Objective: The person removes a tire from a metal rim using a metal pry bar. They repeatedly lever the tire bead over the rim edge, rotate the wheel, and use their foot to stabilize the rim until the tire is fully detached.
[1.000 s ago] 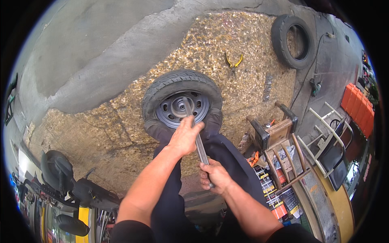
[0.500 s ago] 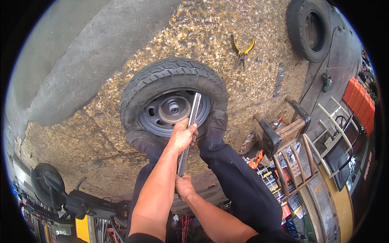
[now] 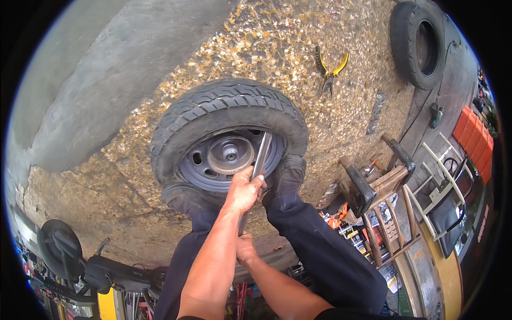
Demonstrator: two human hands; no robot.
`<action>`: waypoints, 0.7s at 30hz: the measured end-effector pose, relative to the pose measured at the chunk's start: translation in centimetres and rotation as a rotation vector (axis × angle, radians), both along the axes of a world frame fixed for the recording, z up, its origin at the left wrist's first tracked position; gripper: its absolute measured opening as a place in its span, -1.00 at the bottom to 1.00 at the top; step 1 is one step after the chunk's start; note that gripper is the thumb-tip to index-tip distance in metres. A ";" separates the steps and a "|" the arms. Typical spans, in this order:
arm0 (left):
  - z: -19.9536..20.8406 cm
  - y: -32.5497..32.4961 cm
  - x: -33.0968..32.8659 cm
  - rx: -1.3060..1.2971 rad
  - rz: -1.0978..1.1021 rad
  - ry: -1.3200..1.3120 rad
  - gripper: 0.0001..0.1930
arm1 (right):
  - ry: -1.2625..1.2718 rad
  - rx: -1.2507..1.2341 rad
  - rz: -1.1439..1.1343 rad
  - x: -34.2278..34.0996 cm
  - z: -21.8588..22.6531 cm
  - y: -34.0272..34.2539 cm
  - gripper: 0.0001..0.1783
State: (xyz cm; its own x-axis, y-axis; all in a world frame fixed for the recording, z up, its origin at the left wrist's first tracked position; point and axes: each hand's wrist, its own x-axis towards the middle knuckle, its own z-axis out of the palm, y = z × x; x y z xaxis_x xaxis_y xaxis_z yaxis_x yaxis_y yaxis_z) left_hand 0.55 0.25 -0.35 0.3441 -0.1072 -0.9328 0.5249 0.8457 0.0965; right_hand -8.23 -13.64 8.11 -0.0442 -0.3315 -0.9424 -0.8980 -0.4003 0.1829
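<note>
A grey wheel rim [image 3: 197,169] with a black tire [image 3: 178,125] around it lies on the pebbled ground between my shoes. A long metal pry bar [image 3: 261,152] slants across the rim's right side, its far tip at the tire's inner edge. Whether the tip is wedged under that edge I cannot tell. My left hand [image 3: 245,190] is closed around the middle of the bar, over the rim's near edge. Lower down, my right hand [image 3: 245,248] grips the bar's near end, partly covered by my left forearm. My shoes [image 3: 289,176] press against the tire's near side.
Yellow-handled pliers [image 3: 330,72] lie beyond the wheel. A loose tire [image 3: 417,45] is at the far right. A wooden stool [image 3: 386,184], a pale metal frame [image 3: 442,184] and an orange crate [image 3: 474,141] stand right. A black scooter [image 3: 114,272] is at lower left.
The bar's far tip has shifted from over the rim to the tire's inner edge. Both hands keep their grip. The wheel looks larger as the view has come lower.
</note>
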 end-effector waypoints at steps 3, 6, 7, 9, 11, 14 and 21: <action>-0.8 0.3 0.6 0.062 -0.061 0.001 -0.84 | -0.027 0.006 0.011 0.1 -0.3 0.8 -0.70; -0.9 0.4 1.3 0.092 -0.103 0.014 -0.79 | -0.019 0.049 -0.044 1.0 0.8 1.6 -0.71; -0.8 0.5 1.4 0.117 -0.112 0.014 -0.78 | -0.023 0.051 -0.064 1.1 1.5 2.0 -0.70; -0.4 1.0 1.4 0.145 -0.175 -0.001 -0.79 | 0.030 0.015 -0.061 1.2 3.1 2.9 -0.68; 0.3 1.9 1.4 0.142 -0.260 -0.035 -0.82 | 0.102 -0.001 -0.035 1.7 5.1 4.1 -0.66; 2.2 3.5 2.1 0.030 -0.138 -0.044 -0.82 | 0.261 -0.131 -0.088 4.1 8.4 7.6 -0.62; 6.0 5.8 10.0 -0.249 0.727 0.307 -0.91 | 0.202 0.175 0.407 25.3 16.4 16.7 -0.67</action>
